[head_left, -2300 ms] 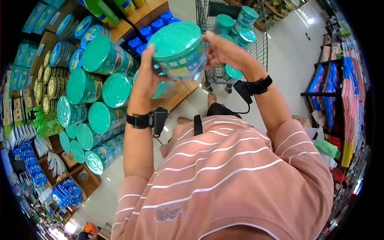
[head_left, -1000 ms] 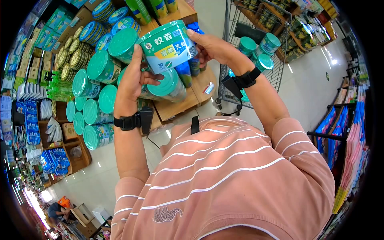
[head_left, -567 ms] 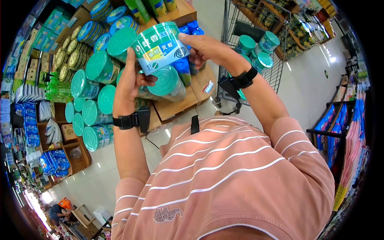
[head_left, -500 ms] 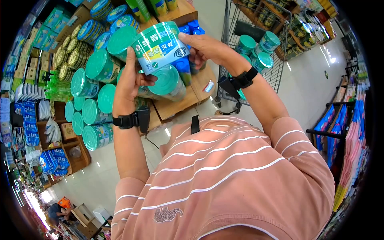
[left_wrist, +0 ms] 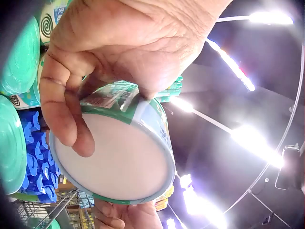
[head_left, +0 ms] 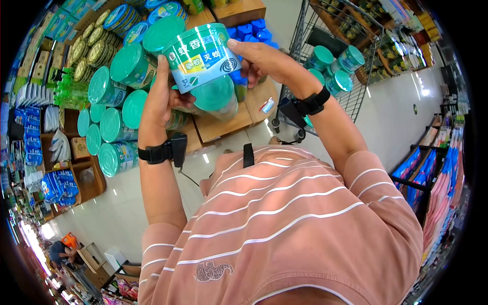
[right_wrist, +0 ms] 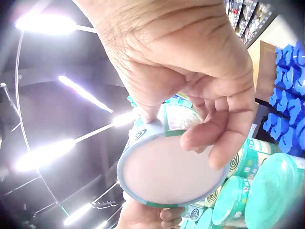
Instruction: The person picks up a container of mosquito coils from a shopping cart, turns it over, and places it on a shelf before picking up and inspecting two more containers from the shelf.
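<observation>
Both hands hold up a tub of mosquito coils (head_left: 206, 60) with a green lid and a printed label turned toward the head view. My left hand (head_left: 157, 101) grips its left side, thumb along the wall and fingers curled beneath. On the opposite side my right hand (head_left: 262, 60) holds it, thumb on the label edge. From the left wrist, the tub's plain white base (left_wrist: 119, 157) shows, with fingertips bent over its rim. The same pale base (right_wrist: 171, 169) faces the right wrist view, right fingers at its edge. Behind and below stands another green-lidded tub (head_left: 216, 94).
Stacked green tubs (head_left: 114, 124) fill the display at left, beside round blue tins (head_left: 122, 18). Blue-capped bottles (head_left: 254, 33) stand behind the right hand on a wooden platform (head_left: 223, 127). A wire shopping cart (head_left: 356, 109) at upper right holds several similar tubs.
The tub has been turned from lid-up to label facing the head camera, and moved slightly left. Over the last half second the grip stays the same while the head view shifts a little.
</observation>
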